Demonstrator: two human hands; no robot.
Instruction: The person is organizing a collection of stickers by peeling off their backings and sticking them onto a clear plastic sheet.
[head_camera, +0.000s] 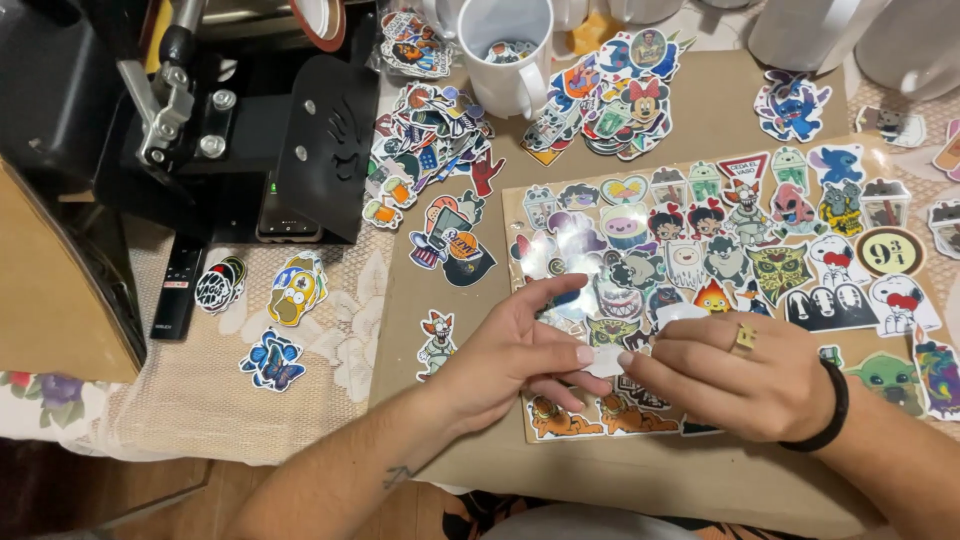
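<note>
Left hand (520, 350) and right hand (735, 385) pinched together on a small white sticker (606, 360).
Peeling judged underway above the sticker sheet (900, 215) on the table (700, 110); steady fingertip grip needed.

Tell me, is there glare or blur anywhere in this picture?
Head view: glare washes the glossy sticker sheet near its left side, above the left hand; the right hand looks sharp, lighting is warm and even, shadows soft.
</note>
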